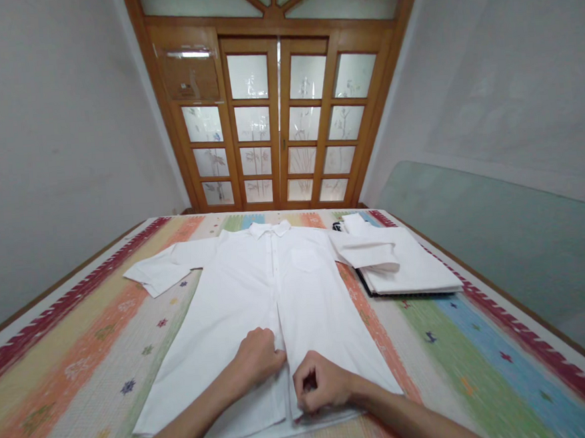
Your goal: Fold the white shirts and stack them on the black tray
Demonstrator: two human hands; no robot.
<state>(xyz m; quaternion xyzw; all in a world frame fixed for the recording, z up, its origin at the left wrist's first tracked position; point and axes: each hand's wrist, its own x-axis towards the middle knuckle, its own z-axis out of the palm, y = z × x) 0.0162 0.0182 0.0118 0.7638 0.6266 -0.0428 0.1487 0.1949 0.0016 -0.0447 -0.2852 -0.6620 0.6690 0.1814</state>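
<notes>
A big striped cloth (73,314) covers the bed or table; a white shirt (237,283) lies on its middle, flat, front up, split open low down; its top points away from the person, its long way running near to far; a folded white pile (420,263) sits under one sleeve (367,250); the right hand (321,382) pinches the bottom edge; the left hand (259,356) curls on the front, maybe gripping, I can't tell.

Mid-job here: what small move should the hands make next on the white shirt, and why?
Probably draw the lower front edges together: the white shirt lies parted there, and the left hand and right hand are curled on either side of that opening, seemingly well placed to close it.
</notes>
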